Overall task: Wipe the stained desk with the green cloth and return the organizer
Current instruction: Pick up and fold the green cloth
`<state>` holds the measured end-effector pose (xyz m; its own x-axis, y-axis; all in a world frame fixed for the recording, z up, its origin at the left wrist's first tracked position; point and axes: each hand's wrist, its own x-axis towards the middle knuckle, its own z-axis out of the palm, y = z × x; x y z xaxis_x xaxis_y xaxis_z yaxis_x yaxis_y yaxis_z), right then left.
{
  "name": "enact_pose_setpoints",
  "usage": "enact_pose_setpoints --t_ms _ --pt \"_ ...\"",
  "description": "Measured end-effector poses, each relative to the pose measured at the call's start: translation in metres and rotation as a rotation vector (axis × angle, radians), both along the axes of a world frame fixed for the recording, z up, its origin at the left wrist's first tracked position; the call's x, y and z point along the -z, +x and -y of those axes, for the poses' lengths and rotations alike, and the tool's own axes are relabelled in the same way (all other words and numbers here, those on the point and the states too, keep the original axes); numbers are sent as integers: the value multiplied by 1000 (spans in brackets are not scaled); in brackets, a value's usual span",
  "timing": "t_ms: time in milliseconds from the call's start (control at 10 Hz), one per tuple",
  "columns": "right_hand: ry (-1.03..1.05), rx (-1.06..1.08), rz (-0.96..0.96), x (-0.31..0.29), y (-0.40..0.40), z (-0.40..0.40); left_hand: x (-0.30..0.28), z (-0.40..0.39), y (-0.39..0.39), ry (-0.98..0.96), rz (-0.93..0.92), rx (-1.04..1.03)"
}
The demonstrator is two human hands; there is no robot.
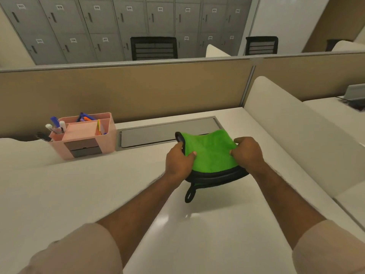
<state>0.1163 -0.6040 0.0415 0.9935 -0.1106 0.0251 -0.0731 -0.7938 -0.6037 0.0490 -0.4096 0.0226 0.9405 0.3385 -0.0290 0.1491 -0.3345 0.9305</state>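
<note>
The green cloth (212, 153) with a black border and a black hanging loop is folded and held just above the white desk (98, 184), right of centre. My left hand (177, 161) pinches its left edge, thumb on top. My right hand (247, 152) grips its right edge. The pink organizer (87, 135) stands at the back left of the desk, against the partition, holding markers, pens and sticky notes, with two dark drawers in front. No stain is plainly visible on the desk.
A grey cable-tray lid (158, 133) is set into the desk behind the cloth. A tan partition (128, 91) bounds the back, a white divider (296, 131) the right side. Chairs and lockers stand beyond the partition.
</note>
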Motion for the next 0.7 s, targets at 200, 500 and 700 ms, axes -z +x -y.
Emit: enact_pose_setpoints --t_ms 200,500,700 --pt "29 -15 33 27 63 40 24 43 69 39 -7 11" --pt "20 -7 -115 85 113 61 67 52 116 139 -193 3" --pt "-174 41 -127 89 111 45 73 39 105 320 -335 -67"
